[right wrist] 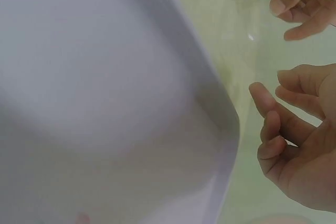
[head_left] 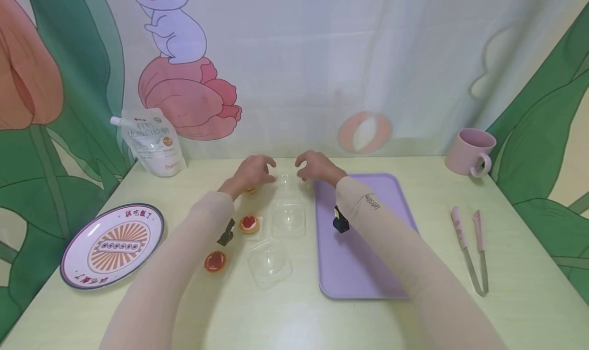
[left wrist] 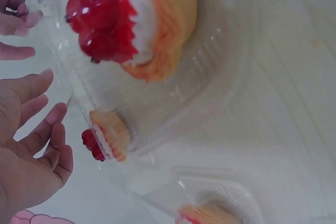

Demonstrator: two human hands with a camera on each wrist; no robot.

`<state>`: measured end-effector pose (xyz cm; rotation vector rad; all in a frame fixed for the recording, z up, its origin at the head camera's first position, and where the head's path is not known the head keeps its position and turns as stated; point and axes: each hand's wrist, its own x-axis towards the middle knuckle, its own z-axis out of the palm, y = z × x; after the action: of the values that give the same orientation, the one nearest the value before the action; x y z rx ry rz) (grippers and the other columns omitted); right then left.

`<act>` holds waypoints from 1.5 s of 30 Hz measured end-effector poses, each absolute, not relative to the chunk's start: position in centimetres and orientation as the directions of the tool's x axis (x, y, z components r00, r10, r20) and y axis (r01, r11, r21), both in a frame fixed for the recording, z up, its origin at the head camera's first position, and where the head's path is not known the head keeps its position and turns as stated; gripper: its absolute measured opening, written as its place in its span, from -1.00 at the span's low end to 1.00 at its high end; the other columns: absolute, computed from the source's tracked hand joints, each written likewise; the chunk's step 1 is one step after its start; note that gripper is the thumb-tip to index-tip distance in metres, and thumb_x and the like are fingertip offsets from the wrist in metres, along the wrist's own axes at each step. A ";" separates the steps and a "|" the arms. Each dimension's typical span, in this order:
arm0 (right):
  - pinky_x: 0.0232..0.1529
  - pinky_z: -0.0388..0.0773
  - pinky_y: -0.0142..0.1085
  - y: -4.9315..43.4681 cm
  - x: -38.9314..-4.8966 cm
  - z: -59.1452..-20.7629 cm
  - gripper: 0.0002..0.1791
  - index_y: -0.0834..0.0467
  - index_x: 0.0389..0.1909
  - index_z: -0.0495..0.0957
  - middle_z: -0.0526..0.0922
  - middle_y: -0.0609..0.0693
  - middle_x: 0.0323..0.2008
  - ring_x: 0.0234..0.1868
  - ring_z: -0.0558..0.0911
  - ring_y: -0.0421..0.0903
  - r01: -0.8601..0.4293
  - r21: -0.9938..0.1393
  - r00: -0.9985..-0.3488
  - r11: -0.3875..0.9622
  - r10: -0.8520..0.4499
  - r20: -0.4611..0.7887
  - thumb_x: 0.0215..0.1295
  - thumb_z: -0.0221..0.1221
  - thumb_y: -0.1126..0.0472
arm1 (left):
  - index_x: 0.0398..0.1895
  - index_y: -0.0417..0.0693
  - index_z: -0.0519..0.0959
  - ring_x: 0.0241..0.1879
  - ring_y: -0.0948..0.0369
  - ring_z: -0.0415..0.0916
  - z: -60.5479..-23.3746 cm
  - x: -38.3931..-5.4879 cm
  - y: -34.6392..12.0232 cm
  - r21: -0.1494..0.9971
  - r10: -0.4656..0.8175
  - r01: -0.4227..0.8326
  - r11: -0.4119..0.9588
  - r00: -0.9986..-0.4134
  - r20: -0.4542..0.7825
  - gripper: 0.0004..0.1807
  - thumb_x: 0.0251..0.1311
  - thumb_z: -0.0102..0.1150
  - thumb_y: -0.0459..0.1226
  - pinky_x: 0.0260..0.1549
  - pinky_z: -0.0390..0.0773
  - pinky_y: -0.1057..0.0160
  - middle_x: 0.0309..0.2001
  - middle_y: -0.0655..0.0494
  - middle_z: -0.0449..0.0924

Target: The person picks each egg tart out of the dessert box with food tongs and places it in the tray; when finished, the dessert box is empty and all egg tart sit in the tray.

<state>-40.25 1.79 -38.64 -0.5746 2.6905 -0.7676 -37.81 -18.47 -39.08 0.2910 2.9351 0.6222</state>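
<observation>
My left hand (head_left: 254, 173) and my right hand (head_left: 320, 167) face each other at the back of the table, either side of the farthest clear plastic box lid (head_left: 286, 182). In the left wrist view, the left fingers (left wrist: 44, 135) are loosely bent beside the edge of clear plastic. The right fingers (right wrist: 286, 116) are spread and half bent, with nothing visible in their grasp. A toy tart with red berries (left wrist: 100, 19) sits in clear plastic below my left wrist. Two more lidded boxes stand open nearer me, with a middle tart (head_left: 249, 224) and a near tart (head_left: 214, 261).
A purple tray (head_left: 363, 283) lies under my right forearm. At the left are a patterned plate (head_left: 138, 260) and a white spouted pouch (head_left: 158, 145). Pink-handled tongs (head_left: 480, 237) and a pink mug (head_left: 467, 153) are on the right. A printed curtain hangs behind the table.
</observation>
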 end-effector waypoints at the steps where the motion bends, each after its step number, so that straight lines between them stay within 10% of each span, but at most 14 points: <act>1: 0.00 0.53 -0.19 2.1 -40.2 -38.5 -0.52 0.22 0.26 0.49 0.78 0.18 -0.16 -0.07 0.70 0.05 -0.294 -0.558 -0.880 0.776 -0.448 -0.158 0.31 0.14 0.26 | 0.21 -0.17 0.56 -0.10 0.00 0.52 -39.0 -37.7 -18.5 0.421 0.215 0.163 0.892 -0.973 -0.080 -0.52 0.24 0.32 -0.24 -0.05 0.54 0.09 -0.07 -0.14 0.64; 7: 0.09 0.54 -0.11 3.9 -39.9 -37.6 -0.45 0.18 0.36 0.39 0.62 0.20 0.18 0.04 0.65 0.06 -0.351 -0.534 -0.868 0.769 -0.482 -0.124 0.36 0.13 0.20 | 0.24 -0.20 0.52 -0.02 -0.05 0.50 -38.3 -36.8 -19.4 0.489 0.225 0.182 0.853 -0.974 -0.032 -0.50 0.25 0.31 -0.25 0.01 0.55 0.04 0.01 -0.22 0.60; 28: 0.00 0.62 -0.02 14.1 -34.0 -32.9 -0.26 0.06 0.53 0.11 0.58 0.27 0.09 0.00 0.72 0.15 -0.463 -0.543 -0.831 0.700 -0.556 -0.007 0.40 0.16 0.18 | 0.19 -0.22 0.54 0.14 -0.14 0.49 -36.4 -30.1 -25.5 0.680 0.243 0.270 0.681 -0.960 0.137 -0.56 0.25 0.28 -0.30 0.10 0.55 -0.09 0.10 -0.21 0.56; 45: -0.33 0.57 -0.23 24.0 -28.7 -31.8 -0.10 0.15 0.49 0.18 0.54 0.25 0.07 -0.34 0.66 -0.13 -0.583 -0.204 -0.801 0.787 -0.598 -0.016 0.13 0.39 0.31 | 0.32 -0.09 0.44 0.24 0.05 0.39 -36.2 -22.6 -29.9 0.689 0.423 0.338 0.641 -0.905 0.051 -0.36 0.16 0.41 -0.23 0.15 0.54 -0.09 0.29 -0.09 0.41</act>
<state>-28.69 24.05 -31.82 -0.9579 2.8941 -0.2903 -22.56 -29.86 -36.17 0.6382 2.7410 1.1144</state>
